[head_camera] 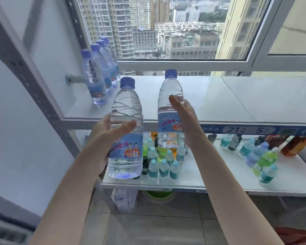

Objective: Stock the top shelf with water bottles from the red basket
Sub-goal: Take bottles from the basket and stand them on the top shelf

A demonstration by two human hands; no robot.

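Blue-capped bottles, one per hand: my left hand is wrapped round the left bottle, my right hand grips the right bottle, both upright just in front of the top shelf. Four bottles line its left end.

Window straight ahead, high-rise blocks outside. Grey perforated upright slants down left side; short pipe stub juts from white wall beside it. Blue price strip reads 21 and 5. Lower shelf below: tight cluster of small teal-label bottles left of centre, green bottles mixed with more teal ones at right, brown-orange bottle on its side behind them. Under that shelf, clear plastic bag and green basin on tiled floor.
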